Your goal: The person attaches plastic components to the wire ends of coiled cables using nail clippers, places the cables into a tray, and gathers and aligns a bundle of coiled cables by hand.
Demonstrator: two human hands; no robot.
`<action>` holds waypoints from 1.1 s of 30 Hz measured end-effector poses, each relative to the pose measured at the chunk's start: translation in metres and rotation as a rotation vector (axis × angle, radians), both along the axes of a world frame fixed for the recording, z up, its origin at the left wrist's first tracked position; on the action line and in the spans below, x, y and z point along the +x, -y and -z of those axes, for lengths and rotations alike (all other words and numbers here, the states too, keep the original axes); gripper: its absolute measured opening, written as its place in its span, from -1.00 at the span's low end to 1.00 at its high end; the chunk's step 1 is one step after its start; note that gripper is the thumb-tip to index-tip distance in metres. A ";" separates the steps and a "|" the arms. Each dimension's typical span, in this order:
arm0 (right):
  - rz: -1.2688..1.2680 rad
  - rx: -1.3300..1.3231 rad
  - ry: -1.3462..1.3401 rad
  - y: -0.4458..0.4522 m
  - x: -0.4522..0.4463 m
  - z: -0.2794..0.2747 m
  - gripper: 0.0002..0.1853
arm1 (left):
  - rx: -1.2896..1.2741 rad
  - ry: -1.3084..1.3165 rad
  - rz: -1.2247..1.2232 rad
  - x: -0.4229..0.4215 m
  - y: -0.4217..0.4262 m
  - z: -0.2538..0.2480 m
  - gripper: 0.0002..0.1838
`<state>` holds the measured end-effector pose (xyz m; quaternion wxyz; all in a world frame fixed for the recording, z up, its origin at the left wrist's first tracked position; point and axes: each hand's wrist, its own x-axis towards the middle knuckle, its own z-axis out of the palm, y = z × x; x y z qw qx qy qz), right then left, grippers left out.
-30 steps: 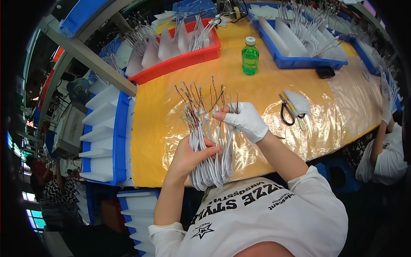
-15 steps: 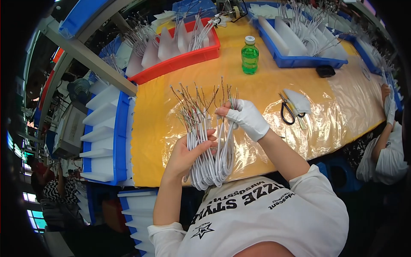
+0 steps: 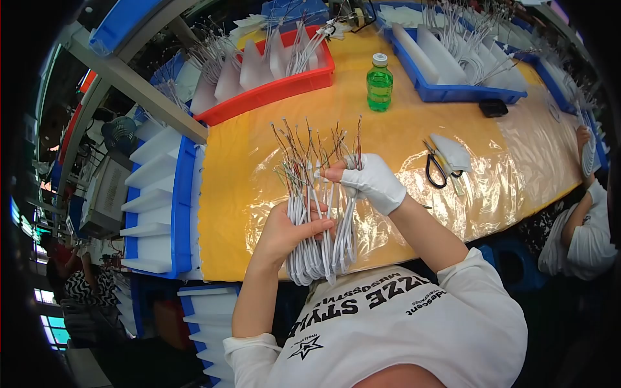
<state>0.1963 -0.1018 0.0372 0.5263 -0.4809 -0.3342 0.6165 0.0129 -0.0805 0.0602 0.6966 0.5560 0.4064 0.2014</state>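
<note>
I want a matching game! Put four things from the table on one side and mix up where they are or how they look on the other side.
Things:
1. green plastic bottle
2. black-handled scissors
3. long red plastic tray
4. bundle of looped white cables

Match with:
A. holds upright white dividers
B. held by the left hand and right hand
C. stands with its white cap on
D. lies beside a folded white piece

Right pairs: 1-C, 2-D, 3-A, 4-B
</note>
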 end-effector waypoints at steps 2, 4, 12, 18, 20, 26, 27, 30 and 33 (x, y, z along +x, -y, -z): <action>0.075 0.026 -0.010 0.001 -0.001 -0.001 -0.76 | -0.006 0.003 0.010 0.000 0.000 0.000 -0.72; 0.086 0.028 0.012 0.001 0.000 -0.001 -0.77 | 0.012 -0.004 0.023 -0.001 0.000 0.001 -0.73; 0.153 0.082 0.016 0.001 -0.004 0.002 -0.79 | 0.048 -0.011 0.058 0.000 0.000 0.000 -0.74; 0.189 0.079 0.031 0.000 -0.008 0.005 -0.84 | 0.040 -0.002 0.048 -0.002 0.000 0.003 -0.73; 0.203 0.091 -0.006 -0.001 -0.009 0.006 -0.84 | 0.001 0.010 0.048 -0.002 0.000 0.003 -0.73; 0.220 0.093 0.043 0.000 -0.011 0.006 -0.83 | 0.007 -0.001 0.041 -0.003 0.000 0.004 -0.75; 0.220 0.093 0.043 0.000 -0.011 0.006 -0.83 | 0.008 -0.001 0.042 -0.003 0.000 0.004 -0.75; 0.210 0.087 0.048 0.000 -0.010 0.006 -0.82 | 0.041 -0.009 0.050 -0.004 0.000 0.004 -0.76; 0.217 0.134 0.048 -0.002 -0.009 0.006 -0.79 | 0.020 0.010 -0.018 -0.005 -0.001 0.006 -0.72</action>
